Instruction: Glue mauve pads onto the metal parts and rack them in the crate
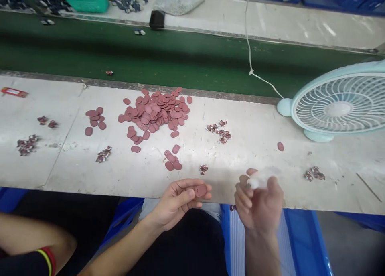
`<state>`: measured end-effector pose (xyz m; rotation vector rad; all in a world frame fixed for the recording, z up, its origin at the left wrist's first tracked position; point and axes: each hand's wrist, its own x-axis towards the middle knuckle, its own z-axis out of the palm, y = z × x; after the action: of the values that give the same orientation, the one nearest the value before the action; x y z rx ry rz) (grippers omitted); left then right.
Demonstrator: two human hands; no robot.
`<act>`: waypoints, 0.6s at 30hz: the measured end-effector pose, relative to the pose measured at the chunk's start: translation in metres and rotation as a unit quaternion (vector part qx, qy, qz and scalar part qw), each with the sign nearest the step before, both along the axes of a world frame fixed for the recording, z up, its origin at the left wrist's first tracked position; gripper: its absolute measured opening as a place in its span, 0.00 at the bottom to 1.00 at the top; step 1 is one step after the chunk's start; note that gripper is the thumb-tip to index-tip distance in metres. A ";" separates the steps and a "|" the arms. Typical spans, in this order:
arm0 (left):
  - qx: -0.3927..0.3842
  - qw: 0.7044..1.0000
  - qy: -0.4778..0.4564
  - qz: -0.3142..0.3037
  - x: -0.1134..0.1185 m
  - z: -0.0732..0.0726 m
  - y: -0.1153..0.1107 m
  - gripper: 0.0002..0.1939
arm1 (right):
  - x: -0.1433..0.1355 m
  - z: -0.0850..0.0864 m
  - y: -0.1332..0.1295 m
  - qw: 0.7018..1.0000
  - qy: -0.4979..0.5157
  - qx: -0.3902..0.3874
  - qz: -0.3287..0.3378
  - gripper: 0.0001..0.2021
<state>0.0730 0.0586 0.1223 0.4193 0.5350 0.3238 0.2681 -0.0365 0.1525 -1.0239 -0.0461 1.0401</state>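
My left hand [183, 197] is closed on a reddish-brown oval disc [200, 190], pinched between thumb and fingers at the table's near edge. Small dark holes show on the disc. To its right, my right hand [259, 199] is blurred and curled round a small translucent white bottle [258, 183], its narrow tip pointing left. A large heap of the same oval discs [159, 109] lies on the table, with a smaller cluster [173, 160] nearer me. A small shiny brown-and-silver piece [203, 169] lies just beyond my left hand, and several more [221, 131] lie farther back.
A light blue fan [337, 107] stands at the right, its white cord [266, 81] running upward. Beyond the white table [240, 155] runs a green belt [192, 55]. Another person's arm [36, 236] is at lower left. Blue crates [303, 240] sit below the edge.
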 end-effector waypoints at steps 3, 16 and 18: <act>-0.003 1.000 0.004 -0.004 0.003 0.002 -0.004 0.13 | -0.034 0.014 -0.003 0.990 -0.132 -0.037 0.026 0.18; -0.002 1.000 0.011 0.009 0.005 0.004 -0.011 0.14 | -0.073 0.007 0.002 0.888 -0.453 -0.040 -0.068 0.11; -0.003 1.000 0.008 0.013 0.006 0.005 -0.011 0.14 | -0.073 0.008 0.002 0.889 -0.450 -0.054 -0.069 0.10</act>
<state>0.0794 0.0474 0.1272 0.4088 0.5573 0.3447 0.1948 -0.0350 0.1603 -1.5185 -0.6707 0.3661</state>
